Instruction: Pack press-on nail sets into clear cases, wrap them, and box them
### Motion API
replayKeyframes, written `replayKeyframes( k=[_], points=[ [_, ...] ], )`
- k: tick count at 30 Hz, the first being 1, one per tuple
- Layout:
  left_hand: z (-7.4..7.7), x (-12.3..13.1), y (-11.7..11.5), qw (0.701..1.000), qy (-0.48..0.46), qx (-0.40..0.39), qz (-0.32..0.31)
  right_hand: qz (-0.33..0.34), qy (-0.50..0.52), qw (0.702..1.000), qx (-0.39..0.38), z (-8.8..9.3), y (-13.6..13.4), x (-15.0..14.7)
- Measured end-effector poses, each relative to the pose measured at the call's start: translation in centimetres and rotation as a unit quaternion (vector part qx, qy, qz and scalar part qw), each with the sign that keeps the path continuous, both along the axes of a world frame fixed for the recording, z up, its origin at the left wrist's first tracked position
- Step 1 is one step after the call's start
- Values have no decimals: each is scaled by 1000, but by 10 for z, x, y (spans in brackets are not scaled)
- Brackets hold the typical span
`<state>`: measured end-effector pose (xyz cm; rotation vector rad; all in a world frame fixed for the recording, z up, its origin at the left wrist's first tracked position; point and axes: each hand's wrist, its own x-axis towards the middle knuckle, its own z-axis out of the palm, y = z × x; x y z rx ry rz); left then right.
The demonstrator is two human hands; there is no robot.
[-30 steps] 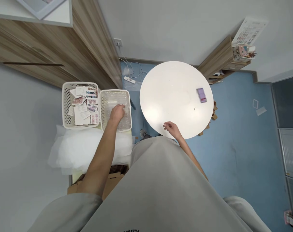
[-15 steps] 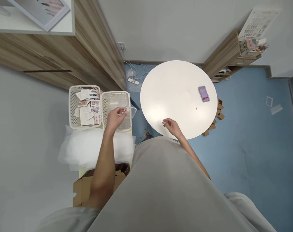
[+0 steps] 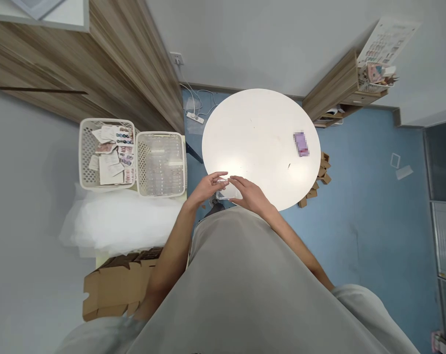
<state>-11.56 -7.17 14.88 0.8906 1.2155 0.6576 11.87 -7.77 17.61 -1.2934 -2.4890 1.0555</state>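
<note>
I'm watching my left hand (image 3: pixel 208 190) grasping a clear case (image 3: pixel 227 193) over the near edge of the tabletop (image 3: pixel 262 142). My right hand (image 3: pixel 250 196) is spanning the case's other side; I cannot tell whether it is gripping. Off to the left, a white basket (image 3: pixel 185 164) is holding clear plastic pieces (image 3: pixel 164 172), just beside a second basket (image 3: pixel 85 157) carrying printed cards (image 3: pixel 110 167). Farther out, a blurred purple item (image 3: pixel 301 143) is lying toward the tabletop's right side.
</note>
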Motion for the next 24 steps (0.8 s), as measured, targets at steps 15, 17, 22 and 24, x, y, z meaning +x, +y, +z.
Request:
replayKeyframes(
  k=[15,17,22,24],
  points=[
    [2,21,-38,984,-127,-19,126,-171,151,958,-176,-7,2,13],
    [4,23,-38,987,-100,-3,129,-207,185,932,-232,-9,1,15],
    [14,30,-34,992,-56,0,113,-237,250,887,-308,-15,-3,18],
    [19,32,-32,994,-45,4,104,-246,260,879,-316,-14,-5,18]
  ],
)
